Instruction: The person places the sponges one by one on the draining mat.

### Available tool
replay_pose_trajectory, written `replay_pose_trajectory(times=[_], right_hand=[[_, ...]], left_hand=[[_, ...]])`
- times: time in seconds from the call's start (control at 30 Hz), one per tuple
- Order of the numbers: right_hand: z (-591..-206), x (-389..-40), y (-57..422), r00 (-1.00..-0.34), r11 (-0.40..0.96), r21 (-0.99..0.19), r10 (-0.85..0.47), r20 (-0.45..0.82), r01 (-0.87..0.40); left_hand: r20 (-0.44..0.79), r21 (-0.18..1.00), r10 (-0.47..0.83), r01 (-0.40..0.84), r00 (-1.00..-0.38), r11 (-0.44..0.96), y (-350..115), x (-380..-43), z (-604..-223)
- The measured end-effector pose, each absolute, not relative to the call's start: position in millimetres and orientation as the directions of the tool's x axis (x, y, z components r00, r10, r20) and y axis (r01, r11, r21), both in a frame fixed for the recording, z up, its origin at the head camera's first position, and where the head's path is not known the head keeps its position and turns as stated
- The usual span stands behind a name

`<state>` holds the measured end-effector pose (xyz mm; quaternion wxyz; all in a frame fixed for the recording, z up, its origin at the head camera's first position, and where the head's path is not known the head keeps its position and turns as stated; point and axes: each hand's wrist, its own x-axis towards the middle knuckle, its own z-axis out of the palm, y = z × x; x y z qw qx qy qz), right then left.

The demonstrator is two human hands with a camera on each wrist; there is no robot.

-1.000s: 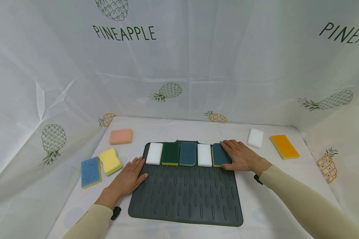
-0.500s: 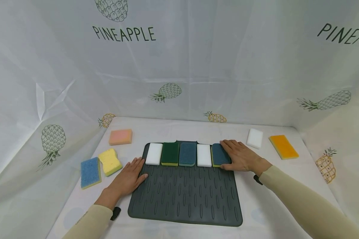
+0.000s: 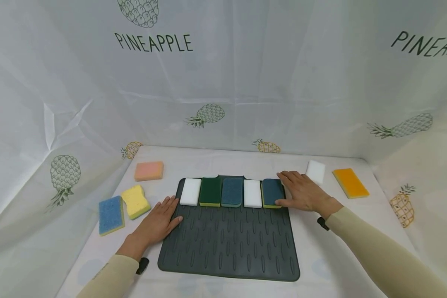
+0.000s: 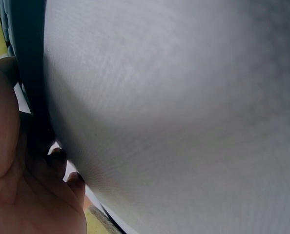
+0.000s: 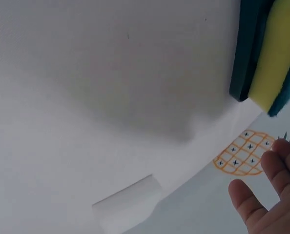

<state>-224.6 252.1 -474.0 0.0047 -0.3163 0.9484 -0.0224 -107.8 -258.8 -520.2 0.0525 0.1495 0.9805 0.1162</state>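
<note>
Blue sponge [image 3: 271, 191] lies on the mat [image 3: 227, 244] just left of my right hand [image 3: 304, 192], whose relaxed fingers have drawn off its top, so it seems settled, while my left hand [image 3: 157, 220] rests flat at the mat's edge.

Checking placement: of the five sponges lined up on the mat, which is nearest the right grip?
The blue and yellow sponge at the row's right end; the white sponge beside it and the other three lie farther left.

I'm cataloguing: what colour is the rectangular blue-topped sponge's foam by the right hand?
Yellow foam layer, clearest in right wrist view.
</note>
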Motion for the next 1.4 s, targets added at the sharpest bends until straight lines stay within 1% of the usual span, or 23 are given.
replay_pose_trajectory(times=[0.23,0.43,0.6,0.67,0.73,0.83,0.93,1.13,1.33,1.4], right_hand=[[-464.8,-233.3,270.1,-0.83,0.83,-0.036,-0.553,0.072,-0.556],[-458.1,-243.7,293.1,-0.862,0.871,0.035,-0.491,0.127,-0.49],[-459.0,-253.9,317.7,-0.835,0.876,0.098,-0.479,0.269,-0.471],[-459.4,-257.1,329.3,-0.83,0.882,0.113,-0.47,0.302,-0.458],[-459.2,-259.0,339.6,-0.836,0.889,0.112,-0.455,0.307,-0.443],[-460.5,-260.4,351.5,-0.866,0.907,0.096,-0.421,0.271,-0.411],[-467.0,-261.5,359.0,-0.88,0.916,0.088,-0.4,0.255,-0.391],[-482.6,-262.4,363.9,-0.892,0.925,0.077,-0.379,0.246,-0.372],[-488.3,-261.3,362.7,-0.94,0.952,0.031,-0.305,0.155,-0.304],[-488.1,-262.5,362.2,-0.946,0.958,0.02,-0.285,0.153,-0.285]], left_hand=[[-0.068,0.247,0.311,0.286,-0.948,0.926,-258.7,-108.9,-517.6],[-0.064,0.259,0.31,0.285,-0.948,0.923,-259.9,-109.2,-519.0],[-0.067,0.269,0.308,0.28,-0.949,0.922,-260.3,-108.1,-518.4],[-0.071,0.266,0.307,0.278,-0.949,0.923,-260.1,-108.0,-518.3],[-0.071,0.262,0.305,0.277,-0.95,0.925,-260.0,-108.2,-518.3],[-0.066,0.259,0.305,0.279,-0.95,0.925,-260.6,-108.8,-519.2],[-0.061,0.26,0.305,0.28,-0.95,0.924,-260.6,-109.2,-520.0],[-0.055,0.259,0.305,0.282,-0.951,0.924,-259.4,-109.1,-520.3],[-0.055,0.259,0.303,0.279,-0.951,0.925,-257.3,-107.4,-518.0],[-0.05,0.254,0.304,0.282,-0.951,0.925,-257.3,-106.9,-517.7]])
